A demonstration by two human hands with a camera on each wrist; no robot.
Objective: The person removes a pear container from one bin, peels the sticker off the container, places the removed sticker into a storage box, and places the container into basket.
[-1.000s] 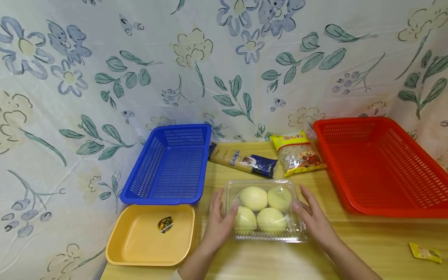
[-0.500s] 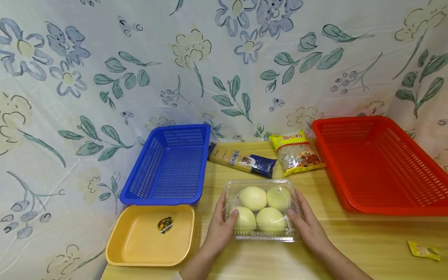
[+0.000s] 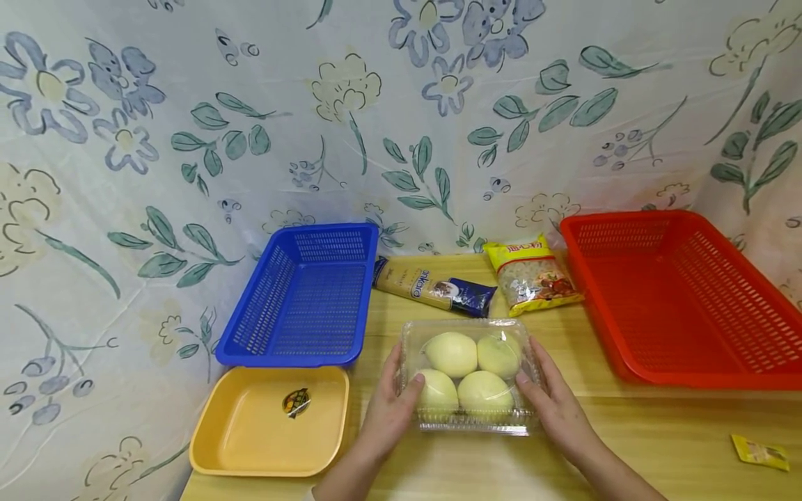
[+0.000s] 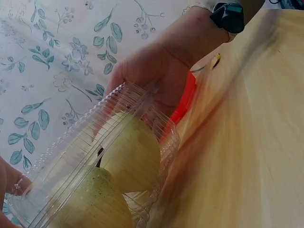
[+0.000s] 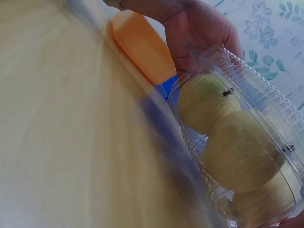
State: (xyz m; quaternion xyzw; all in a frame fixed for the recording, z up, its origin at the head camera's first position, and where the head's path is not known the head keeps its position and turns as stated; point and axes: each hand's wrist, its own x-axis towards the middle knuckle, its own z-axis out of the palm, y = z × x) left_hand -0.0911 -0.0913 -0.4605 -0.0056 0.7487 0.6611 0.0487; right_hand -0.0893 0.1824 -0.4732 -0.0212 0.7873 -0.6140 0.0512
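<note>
A clear plastic clamshell box (image 3: pixel 476 426) holds several pale yellow-green pears (image 3: pixel 451 355), with dark stems showing in the wrist views. My left hand (image 3: pixel 388 407) grips the box's left side, thumb over the lid. On the opposite side my right hand (image 3: pixel 557 407) grips it the same way. The left wrist view shows the right hand (image 4: pixel 161 78) across the box, and the right wrist view shows the left hand (image 5: pixel 202 35). Fingers under the box are mostly hidden. In the wrist views the box appears raised just above the wooden table (image 4: pixel 247 142).
Left stand a blue basket (image 3: pixel 370 306) and a yellow tray (image 3: pixel 269 445) with a small label. A pasta packet (image 3: pixel 432 285) and a yellow-topped clear food bag (image 3: pixel 532 275) lie behind the box. A red basket (image 3: pixel 601 327) stands right, near a small yellow packet (image 3: pixel 760 452).
One second ago the right hand's fingers were spread beside the box. That hand has moved in and now grips its right side. The box has shifted very slightly left.
</note>
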